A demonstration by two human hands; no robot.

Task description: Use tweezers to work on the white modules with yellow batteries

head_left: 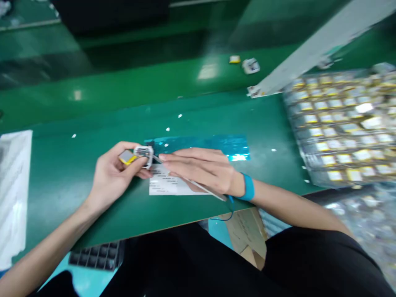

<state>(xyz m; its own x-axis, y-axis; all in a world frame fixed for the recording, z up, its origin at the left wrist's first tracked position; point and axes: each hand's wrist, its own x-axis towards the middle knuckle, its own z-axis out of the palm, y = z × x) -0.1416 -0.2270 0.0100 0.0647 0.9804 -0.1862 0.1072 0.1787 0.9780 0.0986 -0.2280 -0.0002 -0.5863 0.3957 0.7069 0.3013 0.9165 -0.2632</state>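
My left hand (114, 171) is closed around a small white device housing (144, 153) with its inner parts exposed. A yellow-edged battery (126, 157) sticks out beside the housing, between thumb and fingers. My right hand (206, 169), wearing a teal wristband (248, 187), holds a thin metal tweezers-like tool (204, 188). The tool's tip points at the right side of the housing; whether it touches is too small to tell. Under both hands lie a printed white sheet (162, 185) and a shiny blue film strip (216, 142).
At right, a clear tray (303, 165) holds many yellow-edged batteries in rows. A grey post (293, 57) rises beside it. Another battery (234, 59) and a white housing (251, 66) lie at the back. White trays (15, 185) stand at left; small white scraps (180, 116) dot the green table (77, 156).
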